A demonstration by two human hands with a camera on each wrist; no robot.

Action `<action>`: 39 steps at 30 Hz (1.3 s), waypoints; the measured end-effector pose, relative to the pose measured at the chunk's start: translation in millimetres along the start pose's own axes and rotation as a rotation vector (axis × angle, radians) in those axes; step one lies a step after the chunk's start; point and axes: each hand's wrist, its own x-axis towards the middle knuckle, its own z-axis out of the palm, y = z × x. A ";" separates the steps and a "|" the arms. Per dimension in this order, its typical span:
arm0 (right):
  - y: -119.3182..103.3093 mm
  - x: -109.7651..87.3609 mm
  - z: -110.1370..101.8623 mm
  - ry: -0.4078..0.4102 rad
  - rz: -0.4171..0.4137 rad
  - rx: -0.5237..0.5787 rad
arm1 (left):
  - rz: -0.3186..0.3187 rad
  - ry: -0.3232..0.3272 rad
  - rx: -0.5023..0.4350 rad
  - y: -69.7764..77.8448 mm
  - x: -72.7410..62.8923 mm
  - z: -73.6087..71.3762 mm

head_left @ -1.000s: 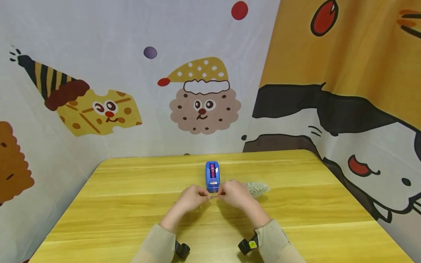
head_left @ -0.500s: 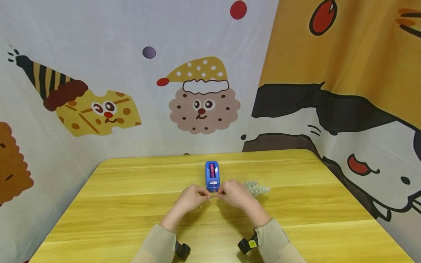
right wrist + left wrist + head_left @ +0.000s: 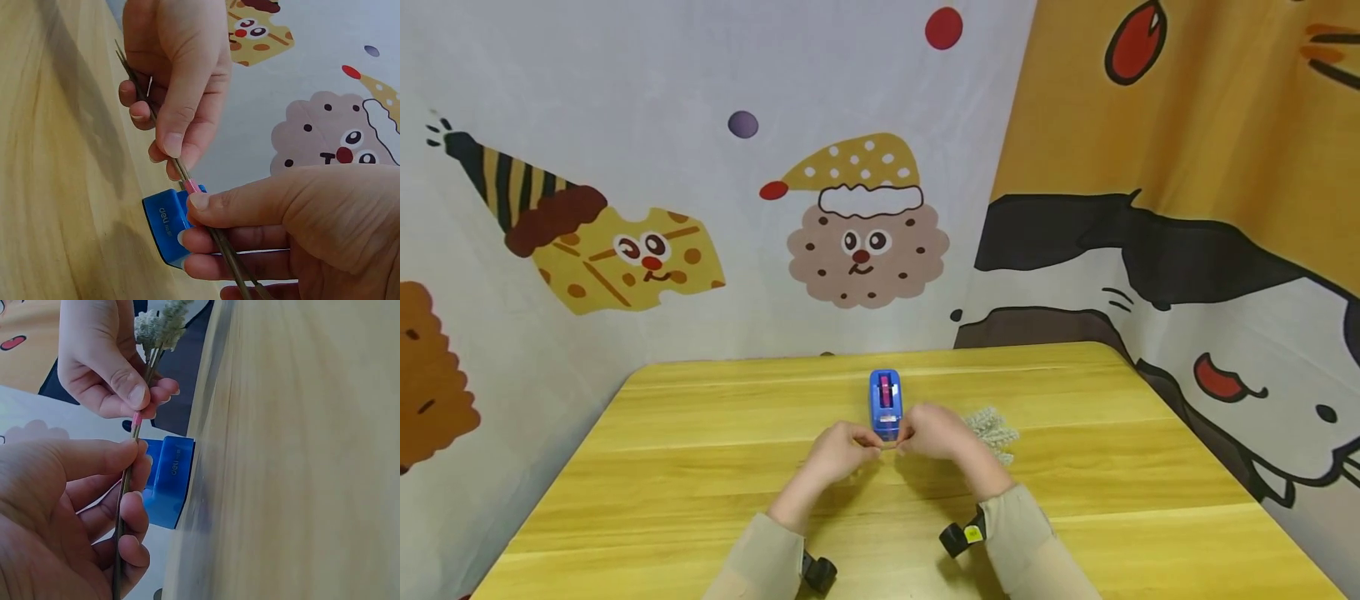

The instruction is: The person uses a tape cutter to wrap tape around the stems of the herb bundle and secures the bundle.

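Thumb and fingers pinched tight, a person's left grip (image 3: 842, 454) and right grip (image 3: 932, 432) hold a bundle of dried stems (image 3: 125, 481), a pink band (image 3: 192, 185) showing between them and a blue Deli tape dispenser (image 3: 886, 411) just beyond on the desk (image 3: 715, 425). Past the right grip, the pale flower heads (image 3: 991, 428) have just fanned wider, suggesting the bundle has rolled slightly, its binding apparently unfinished.
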 end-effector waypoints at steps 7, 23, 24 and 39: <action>5.4 5.4 1.9 -0.021 -0.006 0.045 | 0.008 0.005 -0.006 1.0 0.2 1.0; 7.6 4.7 7.5 0.019 0.010 0.042 | 0.035 -0.075 -0.028 -2.4 1.4 -1.4; 7.5 4.6 7.0 0.022 0.008 0.047 | 0.039 -0.080 -0.026 -2.9 1.5 -1.5; 8.5 0.7 -0.5 0.022 0.024 0.025 | -0.001 -0.043 -0.044 -3.2 2.4 -4.7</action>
